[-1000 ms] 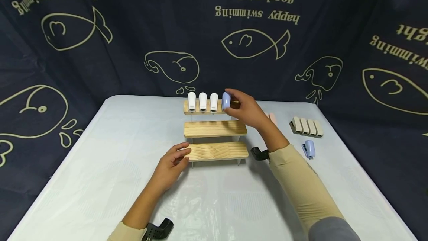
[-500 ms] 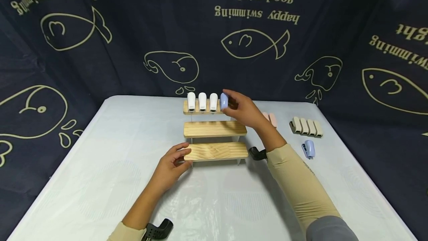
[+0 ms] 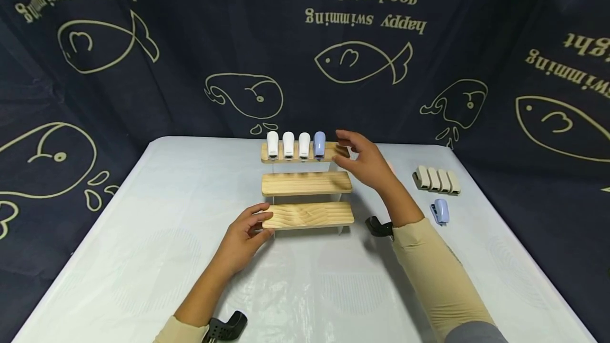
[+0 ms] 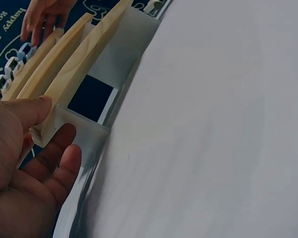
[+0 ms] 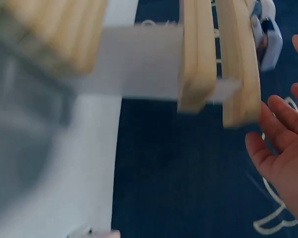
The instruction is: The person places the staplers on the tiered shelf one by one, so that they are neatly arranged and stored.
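On the right hand (image 3: 363,162), fingers parted from the thumb in a loose, open curve, nothing between them; just beside the right end of the top shelf (image 3: 330,152), contact with the wood too unclear to tell. On the left hand (image 3: 243,234), thumb and fingers curled loosely around the left end of the bottom shelf (image 3: 310,216).

Just left of the right fingertips, and apart from them, a blue stapler (image 3: 319,143): set on the top shelf, last in a row of four, pale in colour, smooth and glossy, rounded at the far end. Beside it, evenly spaced, three white staplers (image 3: 288,144) of much the same small, rounded shape.

Lower, in steps, the middle shelf (image 3: 307,184) and then the bottom one, all three of pale wood: flat, narrow planks with rounded corners, straight-striped grain on the middle, wavy swirls on the lowest. Beneath the planks, smooth, milky side supports (image 4: 124,47).

Farther right, on the shiny white worktop (image 3: 143,258), a second blue stapler (image 3: 440,211) and, just beyond, four beige staplers (image 3: 434,179) packed side by side. At the wrists, black devices (image 3: 379,226) and beige sleeves (image 3: 436,274). Behind everything, dark navy cloth (image 3: 295,62) with soft folds, printed with cream fish outlines and upside-down lettering.
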Demonstrator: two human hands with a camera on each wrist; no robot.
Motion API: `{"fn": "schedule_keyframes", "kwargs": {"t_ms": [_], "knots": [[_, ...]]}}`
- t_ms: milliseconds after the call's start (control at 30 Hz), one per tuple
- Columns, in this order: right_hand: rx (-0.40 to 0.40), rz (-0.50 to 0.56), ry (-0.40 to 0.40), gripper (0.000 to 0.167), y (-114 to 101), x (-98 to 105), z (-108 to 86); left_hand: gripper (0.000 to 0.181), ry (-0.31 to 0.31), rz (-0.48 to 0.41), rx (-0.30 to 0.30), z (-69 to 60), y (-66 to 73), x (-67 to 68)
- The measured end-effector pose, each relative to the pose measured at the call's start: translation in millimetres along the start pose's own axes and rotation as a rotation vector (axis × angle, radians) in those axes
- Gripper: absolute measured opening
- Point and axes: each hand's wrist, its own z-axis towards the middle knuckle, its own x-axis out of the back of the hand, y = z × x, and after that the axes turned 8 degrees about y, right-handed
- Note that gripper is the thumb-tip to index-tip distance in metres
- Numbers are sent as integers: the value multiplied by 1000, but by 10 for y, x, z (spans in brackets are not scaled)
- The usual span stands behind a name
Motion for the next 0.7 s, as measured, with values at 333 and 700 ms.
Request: {"fn": "schedule_keyframes", "kwargs": {"t_ms": [333, 700], "knots": [[-108, -61, 163, 51, 511, 537, -583, 38, -3, 42, -30, 3, -10, 41], [-195, -290, 125, 51, 1061, 1190, -1265, 38, -15, -8, -21, 8, -36, 57]]}}
